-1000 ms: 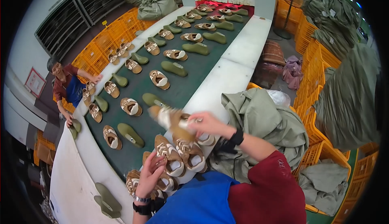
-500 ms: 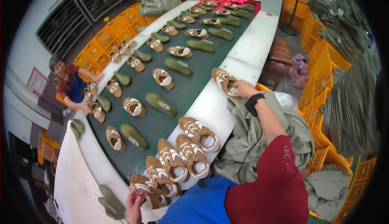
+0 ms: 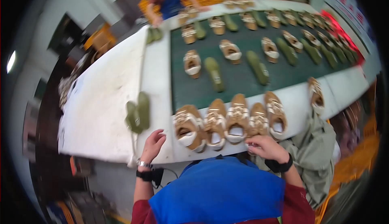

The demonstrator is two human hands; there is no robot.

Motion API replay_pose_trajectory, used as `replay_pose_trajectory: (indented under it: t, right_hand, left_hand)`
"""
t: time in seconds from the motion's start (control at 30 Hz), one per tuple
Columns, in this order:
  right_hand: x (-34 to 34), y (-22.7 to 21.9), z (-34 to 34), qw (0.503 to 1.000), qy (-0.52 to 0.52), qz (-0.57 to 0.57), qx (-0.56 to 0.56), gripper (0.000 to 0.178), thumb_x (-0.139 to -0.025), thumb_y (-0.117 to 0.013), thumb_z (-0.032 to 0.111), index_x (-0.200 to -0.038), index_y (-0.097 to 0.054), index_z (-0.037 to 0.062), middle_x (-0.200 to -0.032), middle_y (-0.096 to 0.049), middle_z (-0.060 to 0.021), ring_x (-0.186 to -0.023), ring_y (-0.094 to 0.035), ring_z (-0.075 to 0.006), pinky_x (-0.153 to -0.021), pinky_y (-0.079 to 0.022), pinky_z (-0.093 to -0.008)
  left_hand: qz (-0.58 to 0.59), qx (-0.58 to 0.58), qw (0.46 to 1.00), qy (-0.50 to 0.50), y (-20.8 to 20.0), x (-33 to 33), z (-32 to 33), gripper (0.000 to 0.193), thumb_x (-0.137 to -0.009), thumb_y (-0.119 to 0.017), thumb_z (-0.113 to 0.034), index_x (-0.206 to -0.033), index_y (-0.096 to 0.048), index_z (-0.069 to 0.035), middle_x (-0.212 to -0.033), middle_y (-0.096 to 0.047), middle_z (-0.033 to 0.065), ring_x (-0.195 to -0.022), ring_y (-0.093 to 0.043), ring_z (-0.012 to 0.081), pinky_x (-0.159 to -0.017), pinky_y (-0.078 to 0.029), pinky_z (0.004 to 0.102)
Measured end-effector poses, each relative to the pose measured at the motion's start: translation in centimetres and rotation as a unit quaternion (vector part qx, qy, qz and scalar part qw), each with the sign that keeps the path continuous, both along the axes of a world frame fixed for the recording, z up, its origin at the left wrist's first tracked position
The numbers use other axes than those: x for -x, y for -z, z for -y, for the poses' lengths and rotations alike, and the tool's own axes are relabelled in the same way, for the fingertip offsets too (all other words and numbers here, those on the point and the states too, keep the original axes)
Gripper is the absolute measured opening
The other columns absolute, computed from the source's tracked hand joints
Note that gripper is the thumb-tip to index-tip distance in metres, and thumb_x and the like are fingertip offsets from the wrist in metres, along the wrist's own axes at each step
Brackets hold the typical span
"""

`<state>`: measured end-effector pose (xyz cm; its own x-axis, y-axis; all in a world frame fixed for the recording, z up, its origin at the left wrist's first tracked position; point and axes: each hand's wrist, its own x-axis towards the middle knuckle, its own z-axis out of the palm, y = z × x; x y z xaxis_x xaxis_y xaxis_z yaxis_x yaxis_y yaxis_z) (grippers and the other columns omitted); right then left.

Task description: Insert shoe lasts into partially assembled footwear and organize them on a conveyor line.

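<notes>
A row of several brown suede sneakers with white stripes and laces, including a sneaker (image 3: pixel 188 128) at its left end, stands on the white table ledge (image 3: pixel 162 153) before me. My right hand (image 3: pixel 267 147) has its fingers curled at the heel of the fourth sneaker (image 3: pixel 258 119); the hand partly hides that heel. To the left of the row, my left hand (image 3: pixel 153 145) is raised over the ledge, fingers loosely apart and empty. Close beyond it lie green shoe lasts (image 3: pixel 142 110). Another sneaker (image 3: pixel 315 94) stands apart, farther right on the ledge.
On the dark green belt (image 3: pixel 239 80), sneakers and green lasts (image 3: pixel 257 68) sit in rows. A co-worker (image 3: pixel 170 1) stands across the table. White cloth (image 3: pixel 105 102) covers the left table. Grey-green fabric (image 3: pixel 310 155) hangs at my right, near orange crates (image 3: pixel 348 167).
My view has swung left. My right hand has let go of the sneaker farther right and come to the row. My left hand has come away from the leftmost sneaker.
</notes>
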<state>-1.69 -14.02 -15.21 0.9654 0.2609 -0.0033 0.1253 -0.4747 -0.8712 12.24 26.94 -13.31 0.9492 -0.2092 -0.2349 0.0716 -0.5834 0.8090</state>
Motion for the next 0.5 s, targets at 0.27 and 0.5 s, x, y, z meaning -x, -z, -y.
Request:
replay_pose_trajectory:
  t: [0.27,0.5]
  right_hand:
    - [-1.6,-2.9,-8.1,0.994,-0.104,-0.017,0.038,0.026,-0.077,-0.06,0.013,-0.101,-0.059,0.004,-0.084,-0.062,-0.0133,-0.076,-0.061,-0.0273,-0.066,-0.049,-0.0339]
    - [-4.4,-5.6,-18.9,0.983,-0.172,0.043,0.048,0.027,-0.08,-0.06,0.016,-0.104,-0.058,0.0049,-0.087,-0.062,-0.0133,-0.078,-0.06,-0.0299,-0.068,-0.048,-0.035]
  left_hand:
    - [0.123,-0.163,0.968,-0.144,2.8,-2.7,-16.2,0.041,-0.077,-0.063,-0.019,-0.113,-0.053,-0.002,-0.108,-0.058,0.0184,-0.1,-0.055,0.0293,-0.086,-0.044,0.0345]
    - [0.193,-0.202,0.957,-0.078,6.5,-11.6,-24.7,0.055,-0.074,-0.064,-0.022,-0.121,-0.044,0.0,-0.122,-0.046,0.0209,-0.115,-0.042,0.0336,-0.097,-0.036,0.0384]
